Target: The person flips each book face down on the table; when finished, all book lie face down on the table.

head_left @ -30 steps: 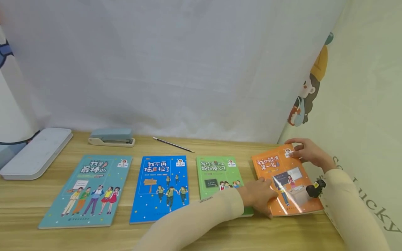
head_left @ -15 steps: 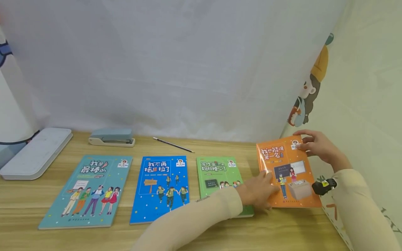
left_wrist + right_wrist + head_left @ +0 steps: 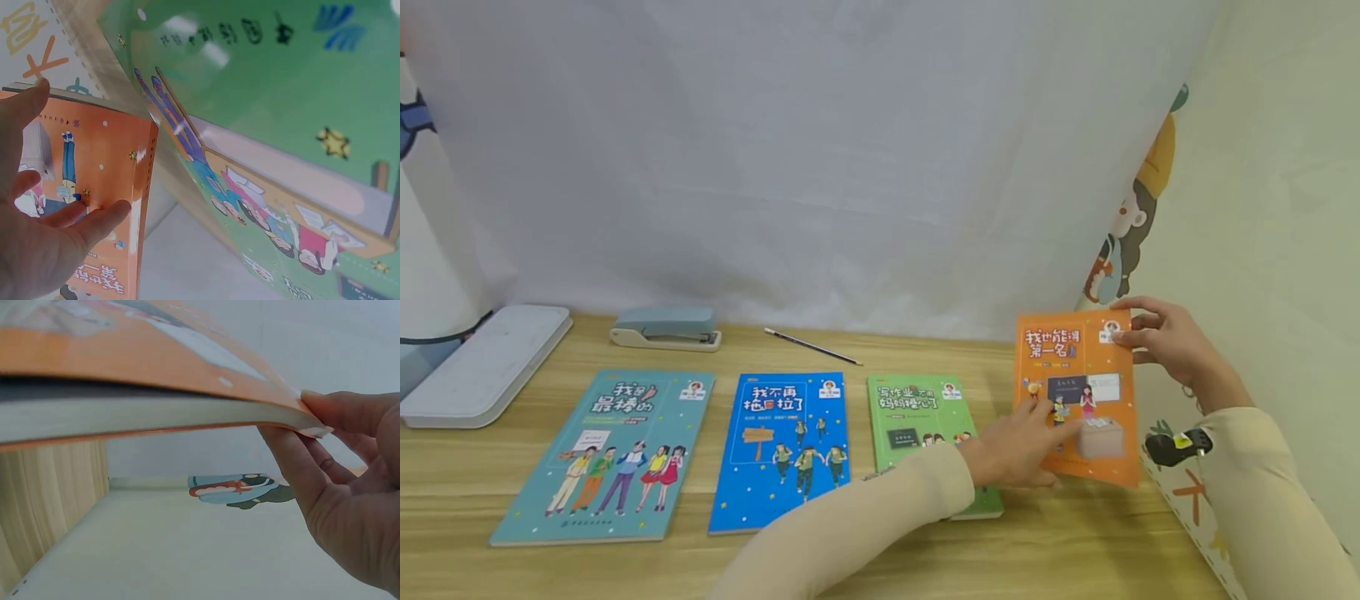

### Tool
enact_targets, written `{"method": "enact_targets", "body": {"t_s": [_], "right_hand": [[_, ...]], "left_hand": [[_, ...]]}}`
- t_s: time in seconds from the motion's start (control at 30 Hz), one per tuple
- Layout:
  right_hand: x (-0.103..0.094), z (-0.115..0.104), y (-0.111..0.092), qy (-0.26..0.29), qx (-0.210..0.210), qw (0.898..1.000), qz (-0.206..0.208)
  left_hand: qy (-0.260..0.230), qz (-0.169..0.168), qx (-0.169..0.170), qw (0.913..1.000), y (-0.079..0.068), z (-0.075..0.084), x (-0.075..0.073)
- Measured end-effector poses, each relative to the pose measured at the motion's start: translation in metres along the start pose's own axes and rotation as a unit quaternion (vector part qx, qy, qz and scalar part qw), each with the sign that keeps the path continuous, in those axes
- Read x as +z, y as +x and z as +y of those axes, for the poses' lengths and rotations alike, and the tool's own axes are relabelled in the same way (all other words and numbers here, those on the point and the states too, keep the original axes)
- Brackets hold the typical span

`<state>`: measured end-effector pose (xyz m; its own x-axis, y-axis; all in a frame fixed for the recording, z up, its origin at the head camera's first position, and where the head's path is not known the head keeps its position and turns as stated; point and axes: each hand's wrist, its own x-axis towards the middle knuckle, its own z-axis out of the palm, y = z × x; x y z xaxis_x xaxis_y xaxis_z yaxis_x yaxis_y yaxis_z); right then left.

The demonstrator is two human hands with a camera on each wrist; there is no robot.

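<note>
An orange book (image 3: 1093,392) stands tilted up off the table at the right, its front cover toward me. My right hand (image 3: 1172,350) pinches its upper right corner, thumb on the cover and fingers behind; the right wrist view shows the page edges bending slightly near the grip (image 3: 350,462). My left hand (image 3: 1015,442) is spread at the book's lower left, fingers extended over the cover and near the spine in the left wrist view (image 3: 56,231). Beneath the left forearm lies a green book (image 3: 917,408), partly hidden by hand and sleeve.
Left of the green book lie a blue book (image 3: 790,450) and a teal book (image 3: 606,467). Behind them are a pencil (image 3: 812,346), a blue-grey stapler (image 3: 666,327) and a white flat case (image 3: 490,367). A printed curtain (image 3: 1262,250) borders the table's right side.
The orange book has gone from lying nearly flat to tilted up, its top edge higher. My right hand has risen with its corner; my left hand has shifted slightly upward beside it.
</note>
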<state>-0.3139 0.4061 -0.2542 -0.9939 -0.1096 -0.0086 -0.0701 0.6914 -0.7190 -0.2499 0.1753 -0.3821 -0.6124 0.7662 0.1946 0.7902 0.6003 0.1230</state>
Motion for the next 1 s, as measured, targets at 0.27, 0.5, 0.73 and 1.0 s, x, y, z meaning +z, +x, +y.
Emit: {"method": "enact_targets", "body": {"t_s": [0.27, 0.5, 0.73, 1.0], "right_hand": [[0.000, -0.008, -0.002, 0.054, 0.017, 0.998, 0.022], [0.004, -0.015, -0.004, 0.092, 0.041, 0.994, 0.048], [0.009, -0.020, -0.004, 0.113, 0.065, 0.990, 0.061], [0.011, -0.024, -0.004, 0.101, 0.083, 0.989, 0.075]], "left_hand": [[-0.027, 0.075, 0.004, 0.9968, 0.005, -0.003, -0.003], [-0.028, 0.116, -0.005, 0.9929, 0.005, -0.002, -0.004], [-0.005, 0.134, 0.003, 0.9910, 0.007, -0.001, -0.005], [-0.022, 0.146, 0.004, 0.9891, 0.008, 0.000, -0.006]]}}
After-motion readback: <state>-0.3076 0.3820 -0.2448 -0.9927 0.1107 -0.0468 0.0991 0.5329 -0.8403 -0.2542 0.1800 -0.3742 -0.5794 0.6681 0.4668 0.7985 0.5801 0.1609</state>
